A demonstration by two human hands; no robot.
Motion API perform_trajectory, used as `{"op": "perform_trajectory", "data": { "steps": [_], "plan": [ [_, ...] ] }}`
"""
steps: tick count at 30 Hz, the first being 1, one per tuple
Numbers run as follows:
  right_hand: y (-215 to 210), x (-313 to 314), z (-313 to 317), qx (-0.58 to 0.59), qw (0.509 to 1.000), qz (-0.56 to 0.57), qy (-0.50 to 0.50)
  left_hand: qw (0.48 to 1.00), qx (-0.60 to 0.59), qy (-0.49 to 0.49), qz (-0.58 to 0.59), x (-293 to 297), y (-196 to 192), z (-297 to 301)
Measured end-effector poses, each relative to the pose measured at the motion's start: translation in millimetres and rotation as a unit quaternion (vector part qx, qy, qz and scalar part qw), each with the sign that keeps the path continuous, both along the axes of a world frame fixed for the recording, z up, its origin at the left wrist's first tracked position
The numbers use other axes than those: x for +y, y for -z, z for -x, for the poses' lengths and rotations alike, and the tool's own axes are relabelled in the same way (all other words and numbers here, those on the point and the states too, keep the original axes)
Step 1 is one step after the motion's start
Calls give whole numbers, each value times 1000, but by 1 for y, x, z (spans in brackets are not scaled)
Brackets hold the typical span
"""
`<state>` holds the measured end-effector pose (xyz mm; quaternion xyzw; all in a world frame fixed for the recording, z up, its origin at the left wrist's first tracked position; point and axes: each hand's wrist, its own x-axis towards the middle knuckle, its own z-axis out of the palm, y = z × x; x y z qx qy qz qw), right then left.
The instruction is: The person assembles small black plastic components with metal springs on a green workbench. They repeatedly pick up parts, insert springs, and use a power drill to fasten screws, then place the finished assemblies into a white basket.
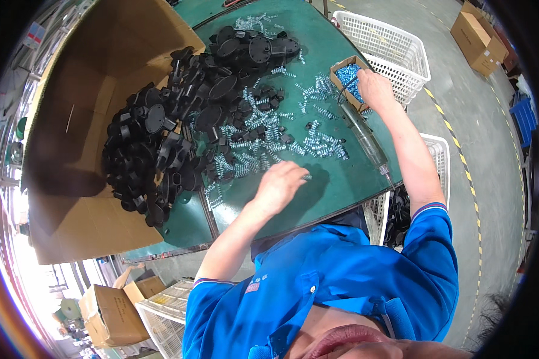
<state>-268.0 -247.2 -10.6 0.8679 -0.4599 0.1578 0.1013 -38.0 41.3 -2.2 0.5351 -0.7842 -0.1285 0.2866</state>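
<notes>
My left hand is closed over the near part of the green table, its fingers pinched together. A small coil spring shows at its fingertips, and the palm side is hidden. At the right edge, my right hand reaches over a small cardboard box of blue screws. Its fingers are drawn together at the screws; what they hold is hidden. Below that hand lies an electric screwdriver, its tip toward the table's near edge. Loose coil springs and black plastic parts are heaped beyond my left hand.
A large open carton lies at the left, black parts spilling from its mouth. White plastic baskets stand past the table's right side. Another basket with black parts stands by my right arm. Farther off, a cardboard box rests on the floor.
</notes>
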Motion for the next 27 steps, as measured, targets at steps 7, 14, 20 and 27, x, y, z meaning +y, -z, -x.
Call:
{"op": "perform_trajectory", "data": {
  "steps": [7, 14, 20, 27],
  "plan": [
    [-29, 65, 51, -522, 773, -360, -37, 996, -16, 89, 14, -6, 6, 30],
    [26, 186, 152, -650, 586, -470, 113, 978, 2, 179, 107, -44, 13, 65],
    [33, 263, 162, -545, 744, -349, 167, 958, -45, 245, 144, -121, 16, 116],
    [64, 294, 144, -589, 742, -251, 201, 950, 23, 280, 135, -132, 39, 133]
  ]
}}
